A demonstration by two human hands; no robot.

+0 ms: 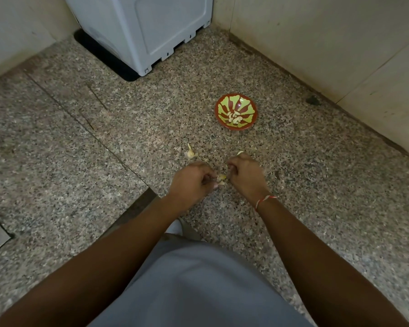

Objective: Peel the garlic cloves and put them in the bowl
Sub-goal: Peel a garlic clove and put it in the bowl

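Both hands meet low over the speckled floor around a small piece of garlic (221, 179). My left hand (190, 182) pinches it from the left and my right hand (244, 174) pinches it from the right. A red and green patterned bowl (224, 106) sits on the floor beyond my right hand, with several peeled cloves (234, 117) in it. The remainder of a garlic bulb (190, 153) lies on the floor just beyond my left hand. A pale clove (240, 152) shows at the top of my right hand's knuckles.
A white appliance (151, 31) on a black mat stands in the far corner. Tiled walls (328, 43) run along the right and the far left. My grey-clothed lap (198, 284) fills the bottom of the view.
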